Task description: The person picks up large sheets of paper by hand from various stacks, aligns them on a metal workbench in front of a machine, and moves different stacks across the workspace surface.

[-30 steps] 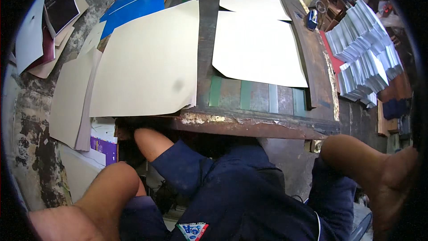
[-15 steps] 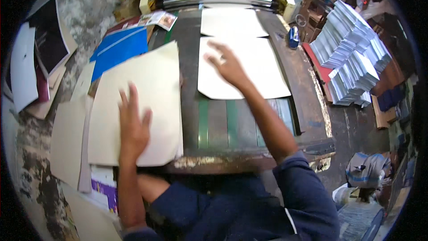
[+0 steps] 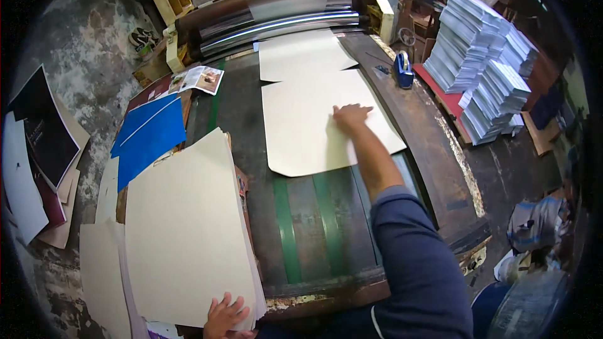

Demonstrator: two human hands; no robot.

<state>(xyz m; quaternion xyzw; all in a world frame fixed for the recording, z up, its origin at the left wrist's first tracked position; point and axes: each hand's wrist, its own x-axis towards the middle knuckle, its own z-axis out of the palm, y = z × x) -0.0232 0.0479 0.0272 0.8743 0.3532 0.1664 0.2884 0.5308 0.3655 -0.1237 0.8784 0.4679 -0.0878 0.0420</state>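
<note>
My right hand (image 3: 352,119) lies on a large cream sheet (image 3: 301,132) with clipped corners, its fingers stretched out. That sheet rests on the dark feed table (image 3: 251,232) with green belts. Just ahead, a second cream sheet (image 3: 304,53) reaches the shiny metal rollers (image 3: 282,31) of a machine. At the lower left, a stack of large cream sheets (image 3: 182,232) leans slightly fanned along its right edge. My left hand (image 3: 227,317) touches the near right corner of this stack, fingers spread.
Blue sheets (image 3: 151,141) and a printed picture sheet (image 3: 201,78) lie beyond the stack. A blue tape dispenser (image 3: 403,70) stands on the table's right side. Tall piles of white paper (image 3: 468,44) rise at the right. Black and white sheets (image 3: 47,132) lean at the far left.
My right hand has come down onto the near sheet. My left hand has shifted from the stack's middle to its near corner. The view has tilted up, showing more of the machine.
</note>
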